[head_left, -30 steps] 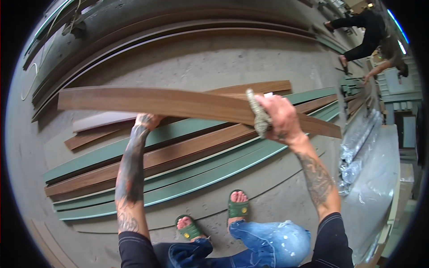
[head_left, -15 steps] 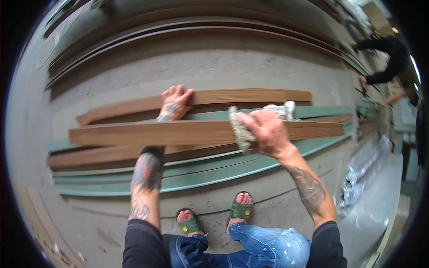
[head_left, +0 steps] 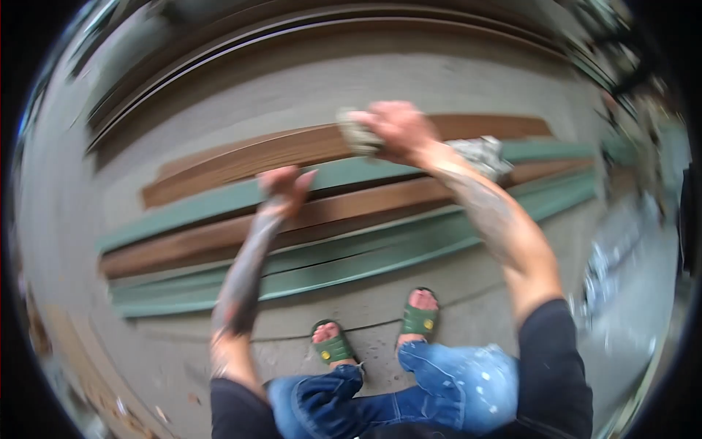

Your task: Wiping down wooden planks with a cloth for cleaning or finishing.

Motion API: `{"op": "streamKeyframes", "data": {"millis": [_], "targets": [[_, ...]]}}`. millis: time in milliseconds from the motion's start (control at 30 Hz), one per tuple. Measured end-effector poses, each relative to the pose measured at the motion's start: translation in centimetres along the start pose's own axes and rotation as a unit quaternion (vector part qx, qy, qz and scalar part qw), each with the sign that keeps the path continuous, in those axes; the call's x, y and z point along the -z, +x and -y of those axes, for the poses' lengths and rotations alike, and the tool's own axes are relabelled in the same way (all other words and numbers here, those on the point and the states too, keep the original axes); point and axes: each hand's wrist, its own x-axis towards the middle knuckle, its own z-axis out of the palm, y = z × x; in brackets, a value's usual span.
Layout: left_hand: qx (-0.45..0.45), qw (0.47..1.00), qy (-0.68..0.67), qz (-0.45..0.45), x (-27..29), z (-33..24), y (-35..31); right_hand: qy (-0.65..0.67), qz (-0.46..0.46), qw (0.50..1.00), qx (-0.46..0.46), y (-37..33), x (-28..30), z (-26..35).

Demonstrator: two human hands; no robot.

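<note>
My right hand is closed around a wadded beige-grey cloth, beside the upper face of the brown planks on the far side of the stack. Blurred by motion, my left hand is over the far green strip, its thumb out to the right; its other fingers cannot be made out. Another brown plank lies nearer me, between that strip and the near green strips. A crumpled grey-white rag rests on the stack, partly behind my right forearm.
Long dark brown profiles run across the floor at the far side. Clear plastic wrapping lies to the right. My feet, in green sandals, stand on the grey floor just short of the stack.
The brown plank under the cloth has moved to the far side, against the other one, uncovering the green strip. My right hand has moved up and left with the cloth.
</note>
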Motion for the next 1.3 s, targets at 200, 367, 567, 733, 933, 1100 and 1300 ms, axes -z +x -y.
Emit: {"op": "streamKeyframes", "data": {"millis": [200, 367, 567, 733, 933, 1100, 1300], "targets": [[-0.166, 0.906, -0.169, -0.351, -2.1, 12.3, -6.2, -0.068, 0.049, 0.995, -0.056, 1.1, -10.6, -0.9], [-0.149, 0.884, -0.178, -0.406, -1.2, 11.3, -5.2, 0.252, 0.100, 0.896, -0.353, 1.5, -8.1, -0.1], [-0.111, 0.914, -0.072, -0.384, -1.7, 8.9, -4.2, 0.270, -0.240, 0.838, -0.409, -0.6, -4.4, -2.9], [-0.113, 0.934, 0.019, -0.339, -1.3, 13.8, -6.9, 0.294, -0.257, 0.728, -0.563, 0.1, 6.7, -0.3], [-0.166, 0.907, 0.007, -0.387, -3.1, 10.5, -3.3, 0.075, 0.058, 0.894, -0.438, -16.3, 8.2, -5.7], [-0.140, 0.930, 0.015, -0.339, -3.3, 12.1, -3.5, 0.006, 0.142, 0.852, -0.504, -22.4, 1.0, -0.3], [-0.154, 0.937, 0.034, -0.313, -3.5, 12.4, -3.6, 0.141, -0.082, 0.781, -0.602, -24.0, 5.6, -1.6]]}}
